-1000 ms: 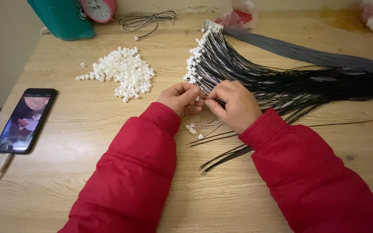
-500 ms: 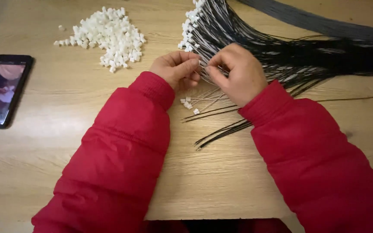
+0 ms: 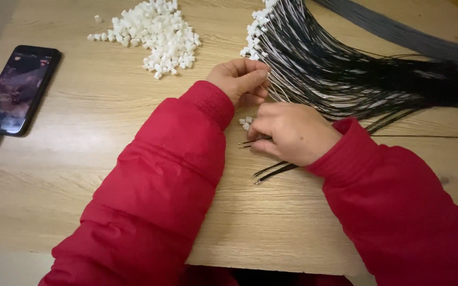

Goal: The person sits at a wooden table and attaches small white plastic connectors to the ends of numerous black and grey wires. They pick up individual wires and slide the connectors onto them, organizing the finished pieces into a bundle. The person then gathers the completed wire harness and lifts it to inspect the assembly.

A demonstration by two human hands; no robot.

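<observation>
I judge the thin black wires (image 3: 271,170) light and limp; my right hand (image 3: 292,132) is closed, apparently pinching them near the bare tips; left hand (image 3: 239,79) curled, contents hidden.

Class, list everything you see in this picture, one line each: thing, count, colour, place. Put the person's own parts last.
Wooden table: one, light wood, fills the view.
Pile of small plastic connectors: too many to count, white, top centre-left of the table.
Loose connectors: a few, white, between the two hands.
Bundle of wires: too many to count, black, many tipped with white connectors, fanned across the top right.
Grey cable bundle: one, grey, far top right.
Loose wires: a few, black, under and below the right hand.
Phone: one, black, screen lit, left edge, with a white cable.
Sleeves: two, red, padded.
Left hand: one, fingers pinched at the wire ends.
Right hand: one, closed over black wires.
</observation>
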